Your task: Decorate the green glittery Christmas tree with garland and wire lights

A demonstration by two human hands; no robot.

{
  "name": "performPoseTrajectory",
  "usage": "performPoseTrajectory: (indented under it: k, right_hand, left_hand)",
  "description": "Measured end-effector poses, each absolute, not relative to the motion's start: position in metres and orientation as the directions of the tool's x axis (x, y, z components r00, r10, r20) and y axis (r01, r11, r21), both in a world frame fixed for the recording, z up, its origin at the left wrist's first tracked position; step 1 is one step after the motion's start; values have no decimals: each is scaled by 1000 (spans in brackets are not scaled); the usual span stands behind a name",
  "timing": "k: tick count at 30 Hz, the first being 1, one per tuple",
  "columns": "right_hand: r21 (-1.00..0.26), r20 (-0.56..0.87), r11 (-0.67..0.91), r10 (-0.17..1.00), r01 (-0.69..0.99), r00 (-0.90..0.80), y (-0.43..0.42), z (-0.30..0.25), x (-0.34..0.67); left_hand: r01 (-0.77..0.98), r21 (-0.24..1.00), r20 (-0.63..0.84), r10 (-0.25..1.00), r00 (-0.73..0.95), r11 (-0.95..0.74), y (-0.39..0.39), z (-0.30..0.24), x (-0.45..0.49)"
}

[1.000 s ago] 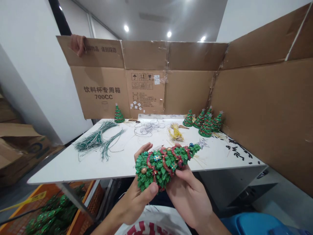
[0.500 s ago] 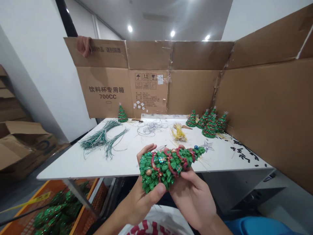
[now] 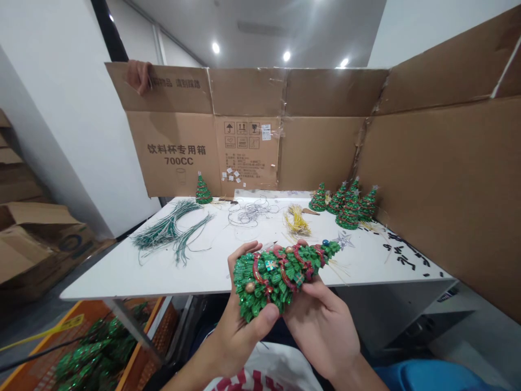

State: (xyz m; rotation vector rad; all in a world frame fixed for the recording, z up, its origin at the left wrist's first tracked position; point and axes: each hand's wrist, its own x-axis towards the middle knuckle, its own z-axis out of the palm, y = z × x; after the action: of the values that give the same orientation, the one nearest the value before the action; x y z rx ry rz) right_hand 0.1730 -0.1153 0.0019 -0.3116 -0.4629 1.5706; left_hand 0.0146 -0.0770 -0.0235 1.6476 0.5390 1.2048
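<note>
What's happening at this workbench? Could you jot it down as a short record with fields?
Held item: green tinsel Christmas tree, tilted on its side, with red garland and small baubles
Left hand: cradles the tree's base
Right hand: grips the tree's middle from below
Nearest loose item: silver star, on the table
White table: holds green tinsel wires, silver wire, yellow strands, finished trees
Below: orange crate holding green tinsel pieces
Behind: cardboard screen
</note>
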Motion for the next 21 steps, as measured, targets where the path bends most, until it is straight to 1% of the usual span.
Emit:
performPoseTrajectory:
  k: [4, 9, 13, 16, 21]
  right_hand:
    - [-463, 88, -11, 994, -886, -59, -115, 3, 172]
    - [-469, 60, 4, 998, -883, -27, -116, 5, 170]
    - [-466, 58, -8, 998, -885, -39, -117, 6, 170]
    - [-449, 62, -10, 997, -893, -42, -117, 6, 169]
    - [-440, 60, -10, 997, -898, -41, -116, 6, 169]
  left_hand:
    - [-228, 881, 472, 794, 383, -414, -75, -22, 17]
    - [-251, 880, 473, 791, 387, -403, -75, -17, 16]
    - [-203, 856, 516, 779, 357, -475, -76, -14, 15]
    - [-162, 843, 534, 763, 364, -513, -76, -12, 14]
    - [-169, 852, 521, 765, 378, -496, -76, -13, 13]
